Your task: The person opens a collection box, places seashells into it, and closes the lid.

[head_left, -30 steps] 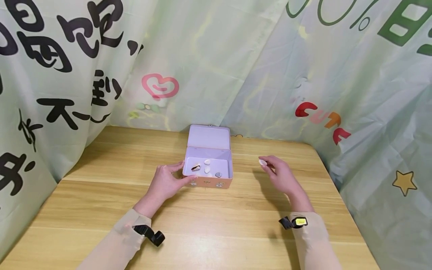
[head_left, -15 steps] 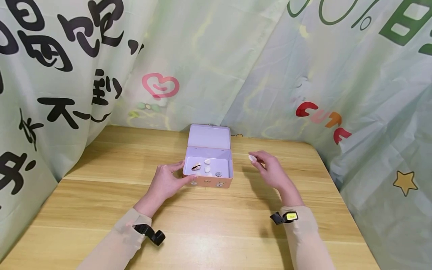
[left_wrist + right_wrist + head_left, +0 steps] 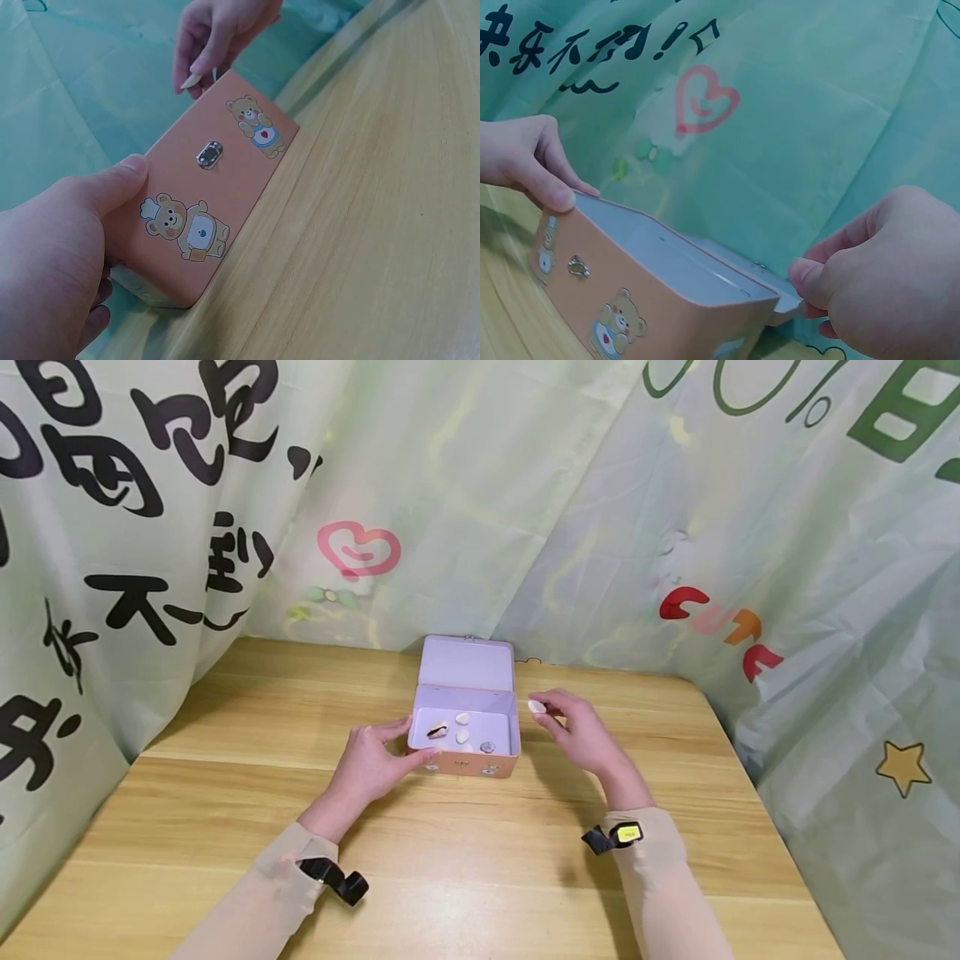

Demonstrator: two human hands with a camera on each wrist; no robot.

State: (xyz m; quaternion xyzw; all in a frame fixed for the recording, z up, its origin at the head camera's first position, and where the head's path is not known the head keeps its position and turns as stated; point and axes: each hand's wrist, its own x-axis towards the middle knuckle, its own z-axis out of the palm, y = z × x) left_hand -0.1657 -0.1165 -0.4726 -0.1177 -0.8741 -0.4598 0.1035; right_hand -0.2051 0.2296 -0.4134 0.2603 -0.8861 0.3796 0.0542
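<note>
An orange tin box [image 3: 180, 180] with a lilac inside stands with its lid [image 3: 467, 663] folded back. My left hand [image 3: 366, 768] grips its left front corner, thumb on the front and fingers along the side. My right hand [image 3: 585, 739] pinches a small white seashell [image 3: 536, 706] just right of the box, a little above the table. Inside lie two small white shells [image 3: 462, 736], a brown and white shell [image 3: 437, 730] and a grey ridged one [image 3: 487, 747]. Another pale piece is partly hidden by the front wall. In the left wrist view, the held shell [image 3: 191, 80] shows between thumb and fingers.
The box rests on a wooden table [image 3: 480, 877] near its back edge. A printed curtain [image 3: 465, 510] hangs behind and along both sides. Each wrist wears a black strap with a small camera [image 3: 348, 885].
My right hand has moved left with the white shell, from well right of the box to close beside its right edge. The left hand and box have stayed put.
</note>
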